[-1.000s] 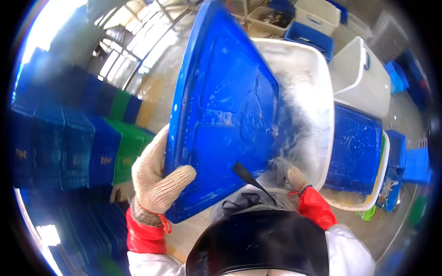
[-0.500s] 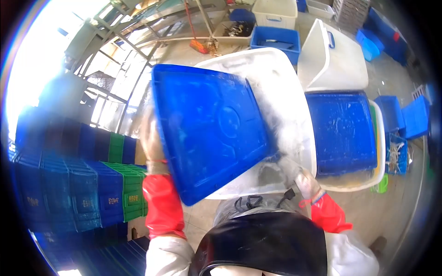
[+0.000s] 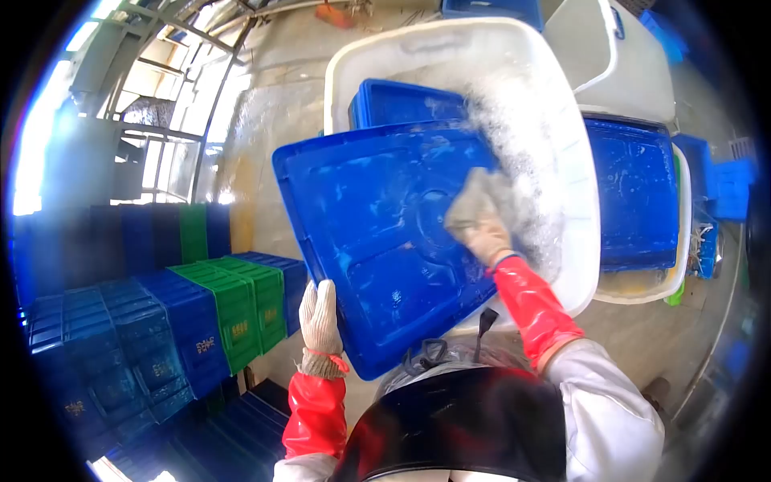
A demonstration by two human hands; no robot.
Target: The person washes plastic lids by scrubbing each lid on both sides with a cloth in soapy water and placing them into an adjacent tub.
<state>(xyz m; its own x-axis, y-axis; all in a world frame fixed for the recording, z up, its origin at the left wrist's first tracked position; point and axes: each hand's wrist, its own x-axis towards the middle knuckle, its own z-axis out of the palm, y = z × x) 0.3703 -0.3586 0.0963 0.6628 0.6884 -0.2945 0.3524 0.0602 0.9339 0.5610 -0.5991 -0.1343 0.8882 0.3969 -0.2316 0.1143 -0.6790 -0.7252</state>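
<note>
A large blue plastic lid (image 3: 369, 265) lies tilted across the white tub (image 3: 580, 201), its face wet and streaked with suds. My left hand (image 3: 321, 317), in a pale knit glove with a red sleeve, grips the lid's left edge; some of its fingers are behind the rim. My right hand (image 3: 486, 239), also gloved, presses a grey cloth (image 3: 478, 201) onto the right part of the lid. Beyond the lid, another blue plastic piece (image 3: 414, 104) stands in the tub. Foamy water (image 3: 522, 136) shows along the tub's right side.
Stacked blue crates (image 3: 181, 329) and green crates (image 3: 233, 313) stand to the left. On the right, a second blue panel (image 3: 634, 193) rests on another white tub (image 3: 683, 265). A white bin (image 3: 634, 72) and a blue bin (image 3: 494, 10) are at the back.
My right hand has come up from the tub's near rim onto the lid with the cloth. The lid sits flatter, and my left hand has moved lower along its edge. The view has shifted.
</note>
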